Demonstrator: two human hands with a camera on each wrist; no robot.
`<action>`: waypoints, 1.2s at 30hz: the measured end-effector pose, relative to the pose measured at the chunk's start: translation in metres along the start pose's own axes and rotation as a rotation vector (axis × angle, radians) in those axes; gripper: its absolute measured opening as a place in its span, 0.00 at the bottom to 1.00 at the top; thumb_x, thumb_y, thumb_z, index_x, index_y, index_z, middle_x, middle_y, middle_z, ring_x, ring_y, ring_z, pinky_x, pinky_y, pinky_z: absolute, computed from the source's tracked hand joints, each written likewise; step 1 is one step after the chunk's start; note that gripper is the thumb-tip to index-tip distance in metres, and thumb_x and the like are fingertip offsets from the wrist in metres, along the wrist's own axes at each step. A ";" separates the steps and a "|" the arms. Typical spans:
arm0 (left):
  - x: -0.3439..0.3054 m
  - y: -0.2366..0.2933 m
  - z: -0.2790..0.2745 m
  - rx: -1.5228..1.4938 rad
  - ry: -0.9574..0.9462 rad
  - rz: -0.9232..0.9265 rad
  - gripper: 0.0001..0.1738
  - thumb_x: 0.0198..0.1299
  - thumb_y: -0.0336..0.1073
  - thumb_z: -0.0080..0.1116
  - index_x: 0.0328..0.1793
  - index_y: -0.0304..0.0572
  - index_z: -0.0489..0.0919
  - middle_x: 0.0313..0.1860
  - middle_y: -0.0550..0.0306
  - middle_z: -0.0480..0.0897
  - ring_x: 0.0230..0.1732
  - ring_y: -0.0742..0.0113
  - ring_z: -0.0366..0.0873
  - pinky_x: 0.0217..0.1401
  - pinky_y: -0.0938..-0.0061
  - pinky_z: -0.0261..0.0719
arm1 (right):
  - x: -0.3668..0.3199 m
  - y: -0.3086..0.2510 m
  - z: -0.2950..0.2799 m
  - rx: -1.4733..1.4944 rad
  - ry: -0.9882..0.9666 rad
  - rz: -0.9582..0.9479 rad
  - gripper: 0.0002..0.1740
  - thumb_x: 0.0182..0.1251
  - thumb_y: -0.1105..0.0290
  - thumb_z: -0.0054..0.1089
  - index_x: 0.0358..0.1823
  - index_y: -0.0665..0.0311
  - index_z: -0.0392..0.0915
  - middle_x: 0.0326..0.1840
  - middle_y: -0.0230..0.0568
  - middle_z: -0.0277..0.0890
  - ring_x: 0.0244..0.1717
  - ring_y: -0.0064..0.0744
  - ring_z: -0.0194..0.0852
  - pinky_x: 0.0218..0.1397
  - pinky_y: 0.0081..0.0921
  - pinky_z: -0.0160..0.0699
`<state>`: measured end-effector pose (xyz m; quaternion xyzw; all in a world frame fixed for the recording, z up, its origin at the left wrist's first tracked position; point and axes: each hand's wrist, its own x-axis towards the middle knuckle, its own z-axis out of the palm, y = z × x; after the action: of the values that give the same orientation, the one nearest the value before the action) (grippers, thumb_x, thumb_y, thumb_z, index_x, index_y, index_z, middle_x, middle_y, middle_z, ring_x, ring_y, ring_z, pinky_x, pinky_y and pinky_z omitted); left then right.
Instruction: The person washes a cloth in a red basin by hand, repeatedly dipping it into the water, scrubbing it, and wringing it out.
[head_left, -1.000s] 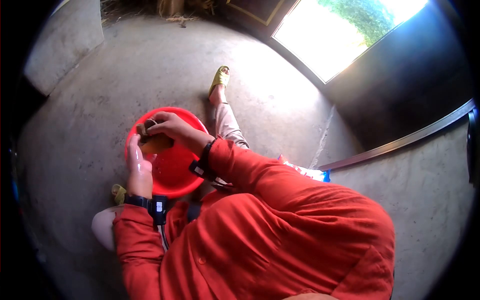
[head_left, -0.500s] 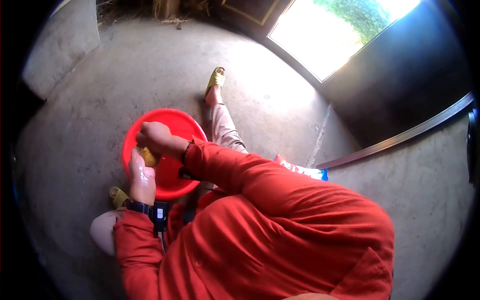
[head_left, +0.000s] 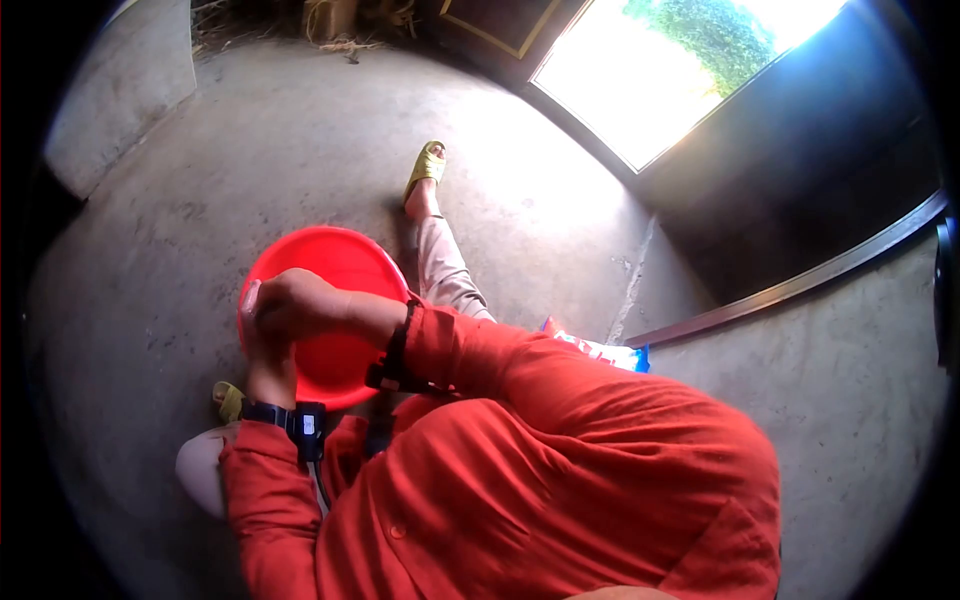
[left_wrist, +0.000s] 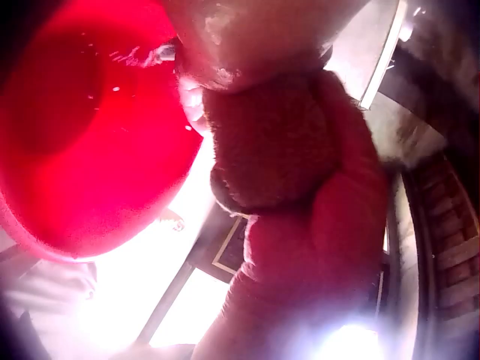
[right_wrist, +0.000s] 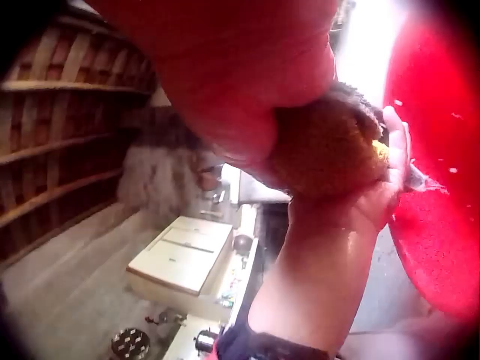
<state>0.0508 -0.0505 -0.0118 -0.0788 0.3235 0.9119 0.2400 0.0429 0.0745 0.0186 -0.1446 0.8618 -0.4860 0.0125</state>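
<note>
My right hand (head_left: 310, 300) grips a fuzzy brown-yellow cloth-like piece (left_wrist: 270, 146), its fingers curled around it in the left wrist view. My left hand (head_left: 265, 345) stands up underneath, with the piece pressed against its palm. In the right wrist view, straight wet fingers (right_wrist: 397, 142) of the left hand show along the piece's yellow edge. From the head camera, the right hand hides the piece. Both hands are over the left side of a red plastic basin (head_left: 355, 258), where wet drops show on the wall.
The basin stands on a grey concrete floor (head_left: 250, 130) between the person's legs. A slippered foot (head_left: 427, 170) is stretched out beyond it, and another slipper (head_left: 228, 400) lies left. A colourful plastic packet (head_left: 610, 354) sits right of the leg. A bright doorway (head_left: 660, 80) opens behind.
The right hand has swept left and down over the left hand, covering the brown-yellow piece that showed earlier. The left hand is now mostly hidden behind it.
</note>
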 end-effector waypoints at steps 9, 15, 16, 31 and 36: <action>0.036 -0.028 -0.056 -0.612 -0.095 -0.255 0.17 0.70 0.46 0.44 0.51 0.41 0.74 0.49 0.54 0.77 0.55 0.61 0.73 0.61 0.63 0.69 | 0.007 0.017 0.026 -0.515 0.261 -0.142 0.08 0.54 0.59 0.58 0.26 0.52 0.80 0.25 0.37 0.75 0.28 0.43 0.77 0.22 0.41 0.75; 0.076 -0.029 -0.030 0.056 0.249 0.016 0.15 0.66 0.48 0.51 0.41 0.43 0.74 0.39 0.57 0.78 0.43 0.64 0.77 0.49 0.67 0.77 | 0.031 0.101 0.003 -0.015 0.233 0.397 0.17 0.55 0.54 0.61 0.32 0.63 0.82 0.32 0.49 0.80 0.37 0.46 0.80 0.41 0.38 0.78; 0.077 -0.028 -0.027 0.027 0.231 0.045 0.15 0.67 0.48 0.51 0.41 0.44 0.74 0.39 0.58 0.77 0.42 0.64 0.77 0.49 0.68 0.77 | 0.027 0.098 0.007 0.437 0.286 0.447 0.17 0.55 0.55 0.62 0.33 0.63 0.82 0.31 0.48 0.80 0.35 0.42 0.81 0.41 0.36 0.78; 0.042 -0.016 -0.078 -0.038 -0.231 0.026 0.21 0.69 0.50 0.43 0.51 0.41 0.77 0.49 0.53 0.78 0.49 0.63 0.77 0.56 0.68 0.75 | -0.015 -0.028 0.015 -0.468 0.156 -0.417 0.09 0.51 0.64 0.63 0.33 0.54 0.75 0.41 0.39 0.69 0.37 0.43 0.75 0.32 0.39 0.76; 0.036 -0.024 -0.040 0.056 -0.002 -0.020 0.21 0.68 0.49 0.46 0.51 0.39 0.77 0.48 0.54 0.79 0.46 0.64 0.78 0.53 0.69 0.76 | 0.024 0.018 0.012 -0.713 0.221 -0.157 0.04 0.46 0.62 0.60 0.18 0.50 0.79 0.23 0.32 0.73 0.36 0.43 0.76 0.24 0.38 0.77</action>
<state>0.0303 -0.0458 -0.0670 -0.0745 0.3480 0.9000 0.2515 0.0174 0.0670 0.0006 -0.1521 0.9593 -0.1679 -0.1689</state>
